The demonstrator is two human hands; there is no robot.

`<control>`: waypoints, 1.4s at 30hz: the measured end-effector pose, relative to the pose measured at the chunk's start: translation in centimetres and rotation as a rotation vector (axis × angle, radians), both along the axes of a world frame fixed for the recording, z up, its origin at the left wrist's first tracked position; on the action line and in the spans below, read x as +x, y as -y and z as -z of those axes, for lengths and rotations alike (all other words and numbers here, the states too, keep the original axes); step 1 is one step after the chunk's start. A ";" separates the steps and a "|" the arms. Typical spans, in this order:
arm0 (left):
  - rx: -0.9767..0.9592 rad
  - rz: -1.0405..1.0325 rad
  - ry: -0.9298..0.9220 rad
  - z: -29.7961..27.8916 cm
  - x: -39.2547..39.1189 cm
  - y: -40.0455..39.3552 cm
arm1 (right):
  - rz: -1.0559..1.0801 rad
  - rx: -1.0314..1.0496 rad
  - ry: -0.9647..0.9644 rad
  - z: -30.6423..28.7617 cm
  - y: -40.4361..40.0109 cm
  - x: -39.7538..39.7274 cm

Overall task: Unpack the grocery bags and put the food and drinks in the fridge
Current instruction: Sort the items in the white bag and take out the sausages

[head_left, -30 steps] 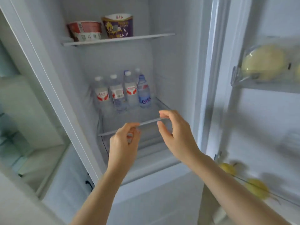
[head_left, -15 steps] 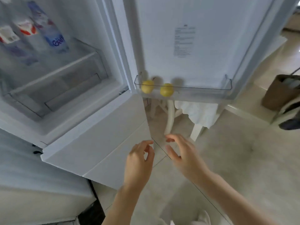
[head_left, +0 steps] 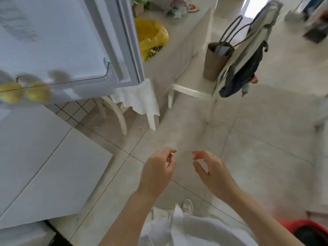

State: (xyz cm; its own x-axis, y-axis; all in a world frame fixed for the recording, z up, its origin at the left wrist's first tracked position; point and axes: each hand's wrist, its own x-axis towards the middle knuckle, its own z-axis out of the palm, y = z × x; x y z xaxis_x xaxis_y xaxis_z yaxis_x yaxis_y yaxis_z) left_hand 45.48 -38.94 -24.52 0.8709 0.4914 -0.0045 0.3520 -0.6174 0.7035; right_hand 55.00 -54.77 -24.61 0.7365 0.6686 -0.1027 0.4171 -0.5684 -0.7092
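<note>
At nine o'clock we are seeing two lemons (head_left: 24, 93) sitting in the fridge door (head_left: 53, 41) bin, lying side by side so the rail keeps them in. At six o'clock our left hand (head_left: 157, 170) and right hand (head_left: 212, 172) are hanging loosely curled, grasping nothing, probably freed for the next item. At one o'clock the paper bag (head_left: 215, 62) is standing upright, mouth up

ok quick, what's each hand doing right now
left hand: open, loosely curled, holding nothing
right hand: open, loosely curled, holding nothing
</note>
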 end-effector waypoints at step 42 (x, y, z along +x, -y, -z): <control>-0.179 -0.556 -0.134 3.5 46.5 -29.1 | -0.519 -0.103 0.012 -0.5 -35.4 55.8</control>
State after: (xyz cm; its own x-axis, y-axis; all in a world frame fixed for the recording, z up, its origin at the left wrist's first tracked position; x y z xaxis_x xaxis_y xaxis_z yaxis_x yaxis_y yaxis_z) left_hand 92.01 -9.89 -27.97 0.4697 0.8546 -0.2216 0.6810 -0.1910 0.7070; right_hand 110.78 -19.34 -24.15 0.3124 0.9326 -0.1809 0.6699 -0.3513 -0.6541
